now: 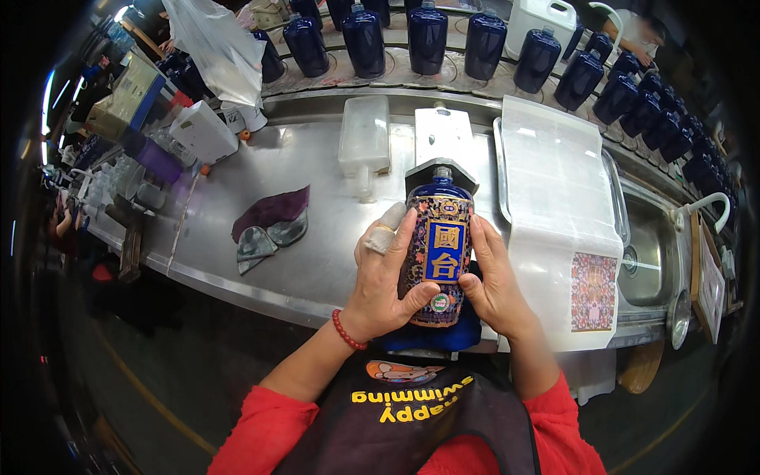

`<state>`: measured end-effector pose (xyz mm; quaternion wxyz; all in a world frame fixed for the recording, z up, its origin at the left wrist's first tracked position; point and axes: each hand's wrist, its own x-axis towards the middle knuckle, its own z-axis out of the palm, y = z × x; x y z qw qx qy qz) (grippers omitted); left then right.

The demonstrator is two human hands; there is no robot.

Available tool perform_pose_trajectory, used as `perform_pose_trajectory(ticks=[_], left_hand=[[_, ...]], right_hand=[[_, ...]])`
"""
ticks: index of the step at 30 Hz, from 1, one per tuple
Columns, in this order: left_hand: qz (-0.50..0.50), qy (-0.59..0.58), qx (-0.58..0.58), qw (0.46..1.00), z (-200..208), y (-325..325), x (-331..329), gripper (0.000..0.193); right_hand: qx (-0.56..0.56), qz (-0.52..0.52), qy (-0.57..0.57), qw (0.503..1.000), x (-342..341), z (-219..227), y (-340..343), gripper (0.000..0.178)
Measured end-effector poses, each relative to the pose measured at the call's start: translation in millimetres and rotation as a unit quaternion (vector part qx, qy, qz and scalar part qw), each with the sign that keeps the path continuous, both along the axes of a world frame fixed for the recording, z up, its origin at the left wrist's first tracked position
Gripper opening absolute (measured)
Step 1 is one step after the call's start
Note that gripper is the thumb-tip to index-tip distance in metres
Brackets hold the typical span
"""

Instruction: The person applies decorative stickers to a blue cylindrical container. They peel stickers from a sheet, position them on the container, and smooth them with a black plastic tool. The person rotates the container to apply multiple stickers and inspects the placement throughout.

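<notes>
A dark blue glass bottle (440, 253) with a colourful patterned wrap and a blue-and-gold centre panel lies tilted before me, its neck pointing away. My left hand (388, 273) grips its left side, the thumb across the lower front; a pale covering wraps one finger. My right hand (497, 285) presses the right side with fingers along the wrap. Beyond the bottle's neck stands a dark angled holder (463, 176). To the right, a white sheet (546, 229) carries a patterned decal (594, 291) at its near corner. The bottle's underside is hidden.
On the steel table (305, 158) lie a purple and grey cloth (273, 223) and a clear plastic container (365, 136). A sink (645, 261) with a tap is at right. Several plain blue bottles (427, 39) line a curved conveyor at the back. A plastic bag (214, 47) hangs upper left.
</notes>
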<state>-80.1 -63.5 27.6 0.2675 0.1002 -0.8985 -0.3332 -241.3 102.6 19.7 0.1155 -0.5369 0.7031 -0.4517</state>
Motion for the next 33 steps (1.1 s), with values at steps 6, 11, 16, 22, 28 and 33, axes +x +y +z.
perform_pose_trajectory(ticks=[6,11,16,22,28,33], left_hand=[[-0.012,-0.002,0.041,0.999,1.8,-11.1,-7.7,0.099],[-0.013,-0.017,0.012,1.0,-0.9,-9.3,-5.7,0.101],[-0.025,-0.003,0.026,0.999,-4.9,-13.1,-11.3,0.104],[-0.035,-0.006,0.058,0.998,-5.7,-11.6,-12.3,0.104],[-0.061,0.022,0.164,0.984,-10.9,-10.4,-13.8,0.107],[-0.027,0.013,0.141,0.99,-10.8,-1.3,-4.0,0.107]], right_hand=[[-0.014,-0.003,-0.034,0.999,-2.4,3.0,-1.9,0.083],[0.005,0.004,-0.028,1.0,-3.7,5.0,-5.6,0.084],[0.008,0.003,-0.036,0.999,-7.1,6.6,-6.0,0.083],[0.007,0.017,-0.044,0.999,-8.9,7.2,-4.8,0.083],[0.015,0.021,-0.103,0.994,-7.8,4.9,-1.7,0.089],[0.025,0.015,-0.129,0.991,-3.9,1.9,1.9,0.091]])
